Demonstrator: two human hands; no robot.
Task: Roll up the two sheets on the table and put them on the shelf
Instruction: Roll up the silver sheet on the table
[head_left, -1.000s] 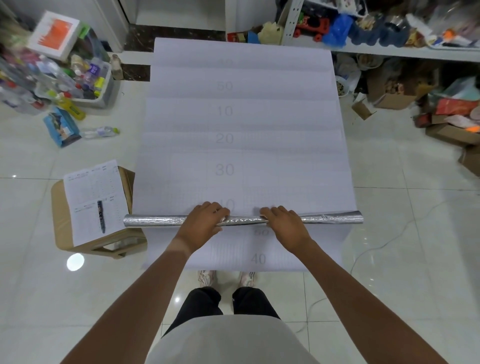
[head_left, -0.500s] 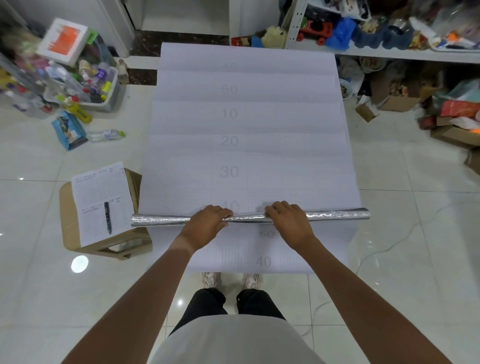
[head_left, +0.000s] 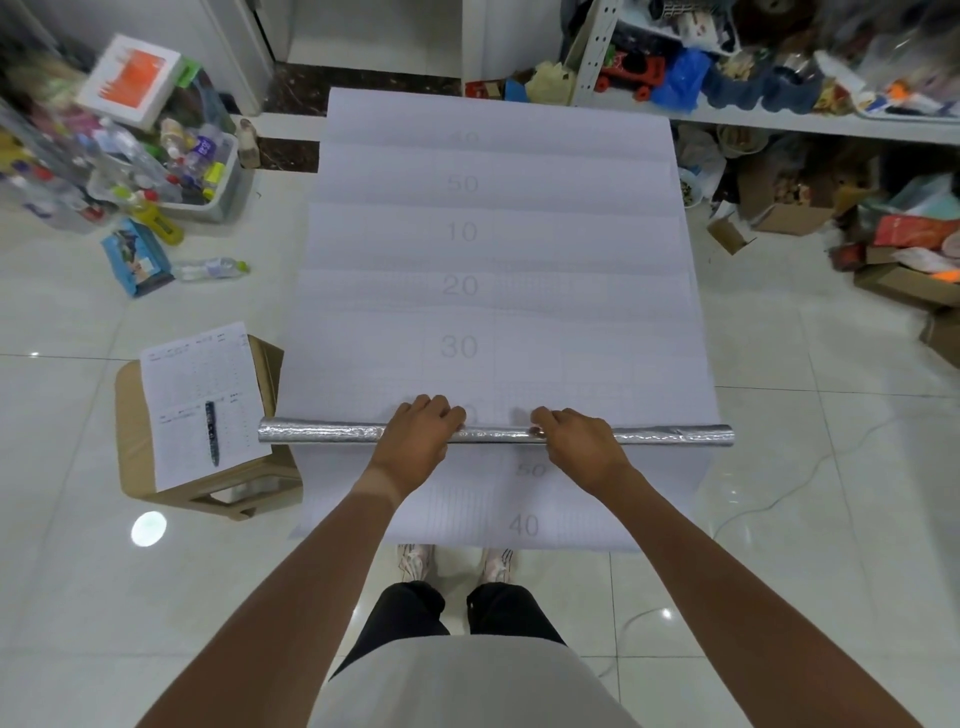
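Silver foil roll lying crosswise under both hands, on white sheet spread over table. Best rolled away evenly, equal pressure both sides, ends kept square to avoid coning. Left hand: fingers curled over roll top, gripping. Right hand: likewise curled on roll. Unrolled sheet stretching beyond hands; shelf far right, beyond.

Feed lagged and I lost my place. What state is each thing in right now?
Silver roll: rolled tight, lying across the sheet.
White sheet: mostly flat, unrolled.
Left hand: fingers curled over the roll.
Right hand: fingers curled over the roll.
Pen: lying on the paper form.
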